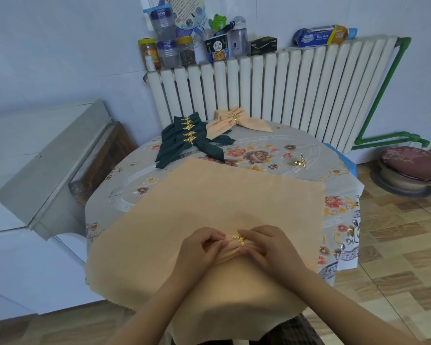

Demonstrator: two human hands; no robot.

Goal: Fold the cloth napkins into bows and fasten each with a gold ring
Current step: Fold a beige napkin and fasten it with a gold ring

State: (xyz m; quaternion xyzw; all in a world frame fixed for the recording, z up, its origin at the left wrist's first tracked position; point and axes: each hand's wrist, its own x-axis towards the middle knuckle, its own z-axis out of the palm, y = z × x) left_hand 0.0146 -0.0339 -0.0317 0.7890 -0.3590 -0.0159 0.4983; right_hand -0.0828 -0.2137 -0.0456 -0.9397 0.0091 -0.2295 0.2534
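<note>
- Two hands meet at the near middle of the round table (125, 195): the left hand (199, 247) and the right hand (266, 245) are both pinched shut on a gathered bundle of peach cloth, with a gold ring (240, 239) sitting around the bundle between them.
- That bundle looks like a folded peach napkin (230, 250) lying on top of a larger flat peach napkin (234, 195), which covers the near half of the table and hangs over its near edge; where one cloth ends and the other starts is hard to tell under the fingers.
- Handling, as I judge it: the cloth is thin, soft and light, so pleats will spring loose unless pressed on both sides of the ring. Best grip is right beside the ring, pinching the gathers, not the loose flaps.
- The ring seems small, rigid and smooth with a leaf ornament; it could snag or slide, so hold it by its band.
- Toward the far side of the table lie finished green bows (184, 143) and peach bows (234, 120), each ringed.
- Spare gold rings (299, 162) rest on the table's far right, well apart from the hands.
</note>
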